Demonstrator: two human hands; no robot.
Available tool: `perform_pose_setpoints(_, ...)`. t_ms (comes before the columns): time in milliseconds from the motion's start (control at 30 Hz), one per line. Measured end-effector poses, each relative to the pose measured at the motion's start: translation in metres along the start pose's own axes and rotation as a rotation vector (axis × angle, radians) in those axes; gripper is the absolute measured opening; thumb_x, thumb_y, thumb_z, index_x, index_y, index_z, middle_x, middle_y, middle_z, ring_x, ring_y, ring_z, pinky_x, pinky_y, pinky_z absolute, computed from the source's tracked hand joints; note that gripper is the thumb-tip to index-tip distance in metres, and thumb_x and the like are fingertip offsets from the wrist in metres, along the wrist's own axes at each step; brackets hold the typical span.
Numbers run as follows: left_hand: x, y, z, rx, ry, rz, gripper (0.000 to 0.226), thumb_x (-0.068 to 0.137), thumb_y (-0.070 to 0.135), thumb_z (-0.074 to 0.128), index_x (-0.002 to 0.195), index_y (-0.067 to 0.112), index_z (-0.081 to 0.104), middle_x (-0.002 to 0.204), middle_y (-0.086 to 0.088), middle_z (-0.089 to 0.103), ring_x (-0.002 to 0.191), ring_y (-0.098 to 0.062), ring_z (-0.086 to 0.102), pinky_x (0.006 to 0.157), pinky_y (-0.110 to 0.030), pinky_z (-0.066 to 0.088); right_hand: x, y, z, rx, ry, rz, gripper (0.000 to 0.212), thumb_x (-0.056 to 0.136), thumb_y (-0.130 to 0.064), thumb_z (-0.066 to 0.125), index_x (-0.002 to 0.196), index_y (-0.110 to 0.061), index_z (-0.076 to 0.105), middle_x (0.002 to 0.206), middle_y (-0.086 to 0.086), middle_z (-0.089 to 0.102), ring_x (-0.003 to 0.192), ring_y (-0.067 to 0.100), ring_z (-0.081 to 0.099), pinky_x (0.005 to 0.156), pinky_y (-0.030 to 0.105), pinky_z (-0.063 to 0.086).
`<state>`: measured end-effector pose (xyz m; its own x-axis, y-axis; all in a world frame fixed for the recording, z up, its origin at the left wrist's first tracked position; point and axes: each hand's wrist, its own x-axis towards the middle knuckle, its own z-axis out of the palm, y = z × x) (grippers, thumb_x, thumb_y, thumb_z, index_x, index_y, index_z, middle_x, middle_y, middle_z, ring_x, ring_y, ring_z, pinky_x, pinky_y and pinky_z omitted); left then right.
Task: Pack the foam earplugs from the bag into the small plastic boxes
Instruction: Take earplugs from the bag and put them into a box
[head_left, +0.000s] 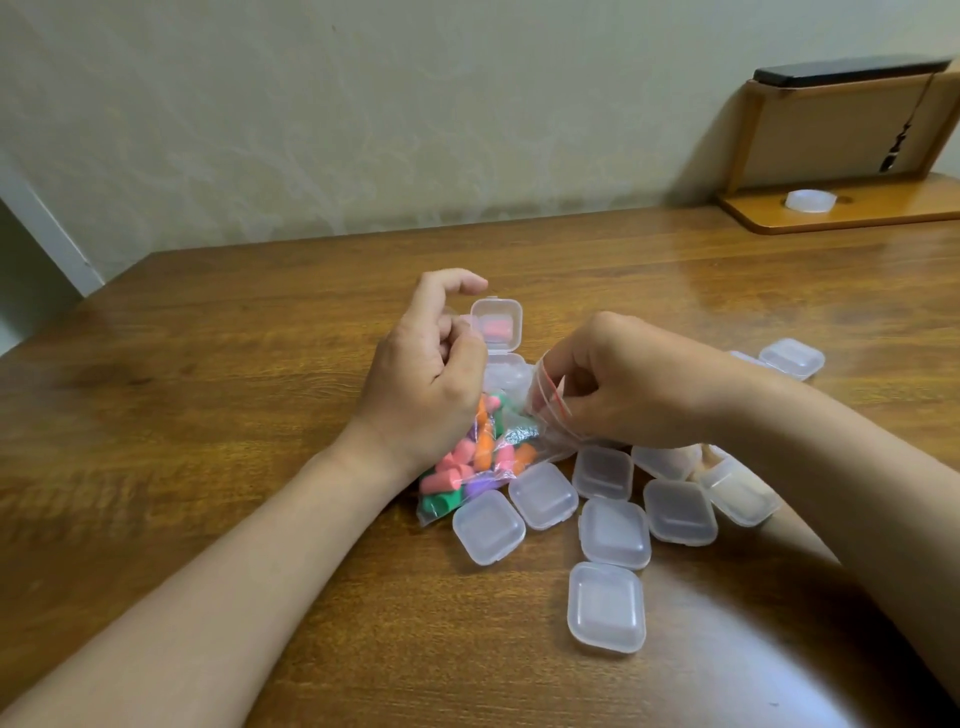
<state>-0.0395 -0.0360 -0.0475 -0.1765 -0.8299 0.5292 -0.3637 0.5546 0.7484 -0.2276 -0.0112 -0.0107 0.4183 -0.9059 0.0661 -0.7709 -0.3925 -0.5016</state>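
Many pink, orange, green and purple earplugs (460, 467) fill the clear bag (506, 441) at the frame's centre. I see the left hand (431, 374) pinch its left edge, the right hand (623, 379) its red-lined mouth. Closed clear boxes (613, 525) lie lower right.

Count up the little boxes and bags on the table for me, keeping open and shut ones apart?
Bag of earplugs: 1
Open box: 1
Shut boxes in full view: 8
Shut boxes partly hidden: at least 2
Total: at least 12
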Motion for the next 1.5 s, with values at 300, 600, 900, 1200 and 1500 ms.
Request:
perform_pose_setpoints(300, 0.0, -0.001, 0.001, 0.009, -0.003, 0.017, 0.025, 0.098, 0.003, 0.05, 0.112, 0.024, 0.055, 0.074, -0.022, 0.059, 0.061, -0.031, 0.054, 0.052, -0.041, 0.042, 0.001, 0.001, 0.004, -0.096, 0.041, -0.072, 0.03, 0.084, -0.013, 0.067, 0.058, -0.023, 0.057, 0.057, -0.005, 0.056, 0.058, 0.005, 0.048, 0.05, 0.014, 0.039)
perform_pose_setpoints(600, -0.001, 0.0, 0.001, 0.025, 0.016, 0.034, 0.025, 0.097, 0.003, 0.052, 0.111, 0.023, 0.056, 0.073, -0.018, 0.058, 0.062, -0.029, 0.054, 0.053, -0.038, 0.042, 0.0, -0.007, 0.004, -0.164, 0.003, -0.044, 0.032, 0.087, -0.016, 0.063, 0.058, -0.024, 0.051, 0.056, -0.009, 0.049, 0.059, -0.006, 0.048, 0.053, 0.009, 0.038)
perform_pose_setpoints(900, -0.002, 0.0, 0.001, 0.044, 0.019, 0.053, 0.024, 0.097, 0.004, 0.053, 0.11, 0.023, 0.056, 0.071, -0.013, 0.056, 0.061, -0.024, 0.052, 0.052, -0.035, 0.041, 0.001, -0.01, 0.007, -0.131, -0.003, -0.033, 0.036, 0.084, -0.012, 0.062, 0.053, -0.025, 0.048, 0.048, -0.028, 0.05, 0.056, -0.007, 0.049, 0.051, 0.01, 0.038)
perform_pose_setpoints(1200, -0.003, 0.003, -0.001, 0.057, 0.032, 0.069, 0.026, 0.096, 0.003, 0.052, 0.111, 0.024, 0.055, 0.077, -0.013, 0.06, 0.067, -0.026, 0.057, 0.057, -0.046, 0.045, -0.006, -0.003, -0.02, -0.138, 0.284, -0.045, 0.007, 0.076, -0.02, 0.066, 0.076, -0.021, 0.073, 0.068, -0.01, 0.065, 0.067, 0.007, 0.06, 0.06, 0.017, 0.049)
perform_pose_setpoints(1500, -0.002, 0.001, 0.0, 0.101, 0.064, 0.107, 0.037, 0.094, 0.012, 0.053, 0.128, 0.015, 0.067, 0.081, 0.003, 0.066, 0.076, -0.016, 0.062, 0.066, -0.021, 0.05, -0.003, -0.005, -0.019, 0.149, 0.482, 0.01, 0.005, 0.078, -0.02, 0.07, 0.076, -0.018, 0.074, 0.063, -0.005, 0.066, 0.053, 0.005, 0.057, 0.048, 0.025, 0.047)
